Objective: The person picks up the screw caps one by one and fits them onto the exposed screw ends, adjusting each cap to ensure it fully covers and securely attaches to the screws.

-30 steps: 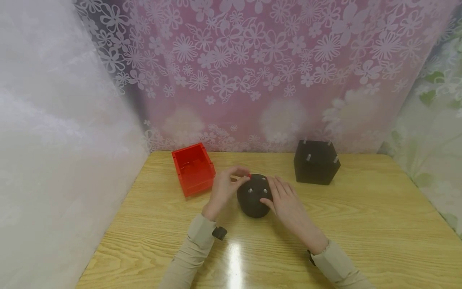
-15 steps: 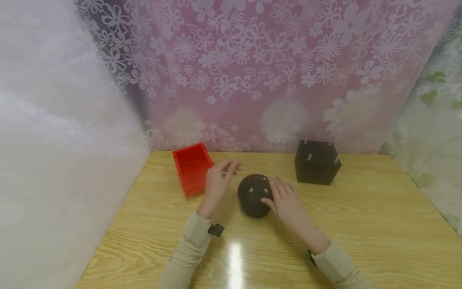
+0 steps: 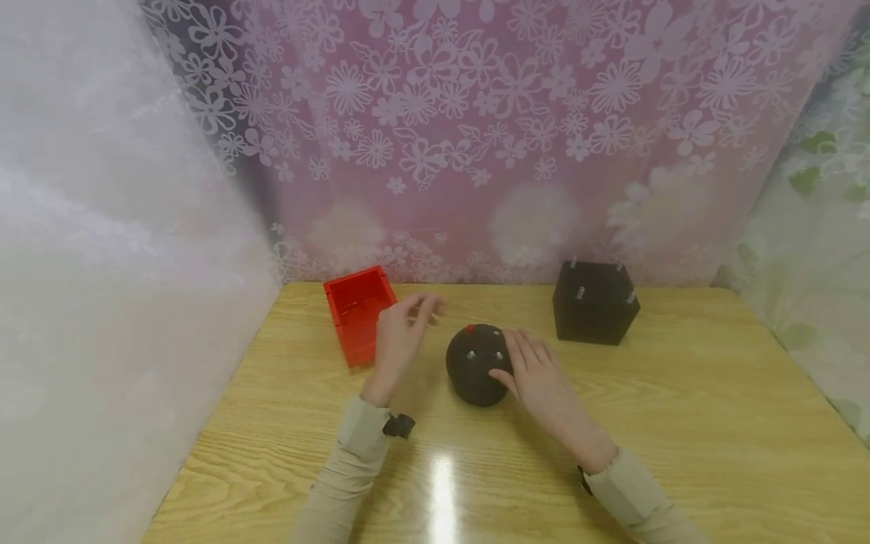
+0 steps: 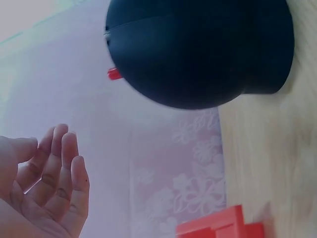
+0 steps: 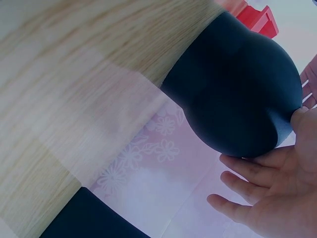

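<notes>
A black, ball-shaped object (image 3: pixel 479 374) with a neck-like base stands on the table in front of me. Small shiny spots dot its top, and a small red peg (image 4: pixel 115 74) sticks out of it. My right hand (image 3: pixel 544 378) rests against its right side, the thumb on the front and fingers along the flank; in the right wrist view those fingers (image 5: pixel 245 171) are spread and fairly straight. To the left of the ball, my left hand (image 3: pixel 399 332) is raised with loosely bent fingers and holds nothing visible. It overlaps the right edge of an open red box (image 3: pixel 350 347).
At the back right stands a black box (image 3: pixel 591 317) with several small clear pegs upright on top. The wood-grain table (image 3: pixel 714 408) backs onto a pink flowered curtain (image 3: pixel 435 113). Pale sheets hang at both sides.
My left hand has let go of the red peg at the top of the ball and moved left to beside the red box. The peg stays in the ball; my right hand has not moved.
</notes>
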The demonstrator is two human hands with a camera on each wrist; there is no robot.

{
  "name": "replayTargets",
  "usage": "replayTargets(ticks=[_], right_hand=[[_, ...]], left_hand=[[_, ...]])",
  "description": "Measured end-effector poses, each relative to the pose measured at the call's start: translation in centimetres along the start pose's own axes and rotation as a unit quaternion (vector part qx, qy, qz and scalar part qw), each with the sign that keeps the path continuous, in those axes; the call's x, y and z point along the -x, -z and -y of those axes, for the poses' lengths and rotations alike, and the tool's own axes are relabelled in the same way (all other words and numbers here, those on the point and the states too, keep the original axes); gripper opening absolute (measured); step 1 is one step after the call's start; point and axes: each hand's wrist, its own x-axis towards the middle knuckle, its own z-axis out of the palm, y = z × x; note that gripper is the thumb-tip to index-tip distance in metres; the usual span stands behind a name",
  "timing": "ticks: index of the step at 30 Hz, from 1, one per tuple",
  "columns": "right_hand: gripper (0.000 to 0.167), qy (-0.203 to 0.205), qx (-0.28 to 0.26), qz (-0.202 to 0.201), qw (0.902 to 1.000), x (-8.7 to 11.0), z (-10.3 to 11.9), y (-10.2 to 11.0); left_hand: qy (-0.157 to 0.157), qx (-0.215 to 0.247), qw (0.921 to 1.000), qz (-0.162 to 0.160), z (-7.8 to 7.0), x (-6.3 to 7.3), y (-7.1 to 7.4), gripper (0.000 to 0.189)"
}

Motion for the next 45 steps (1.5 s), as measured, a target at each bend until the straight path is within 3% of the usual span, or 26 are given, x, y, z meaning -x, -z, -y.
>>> replayTargets(ticks=[7, 14, 20, 25, 33, 39, 45], right_hand=[[0.082, 0.004, 0.011, -0.003, 0.9999, 0.0, -0.1, -0.2], [0.081, 0.011, 0.016, -0.013, 0.9997, 0.0, -0.2, -0.3], [0.081, 0.014, 0.013, -0.026, 0.9995, -0.1, -0.3, -0.4], [0.081, 0.020, 0.020, -0.036, 0.9990, -0.1, -0.3, -0.5], [0.080, 0.028, 0.028, -0.043, 0.9983, -0.1, -0.2, -0.4], [0.080, 0.021, 0.020, -0.035, 0.9990, 0.0, -0.1, -0.4], [0.081, 0.015, 0.016, -0.023, 0.9995, -0.1, 0.0, -0.1]], left_hand=[[0.003, -0.019, 0.9998, -0.008, 0.0, -0.5, 1.8, 0.023], [-0.029, -0.048, 0.9979, -0.032, 0.5, -1.5, 4.3, 0.021], [-0.051, -0.108, 0.9912, -0.055, 1.4, -3.4, 6.5, 0.023], [-0.033, -0.144, 0.9882, -0.039, 2.4, -5.1, 7.7, 0.025], [0.004, -0.201, 0.9795, 0.001, 3.7, -6.8, 8.2, 0.024], [0.037, -0.220, 0.9744, 0.028, 5.8, -8.1, 7.5, 0.022], [0.071, -0.252, 0.9638, 0.050, 7.6, -9.2, 6.6, 0.023]])
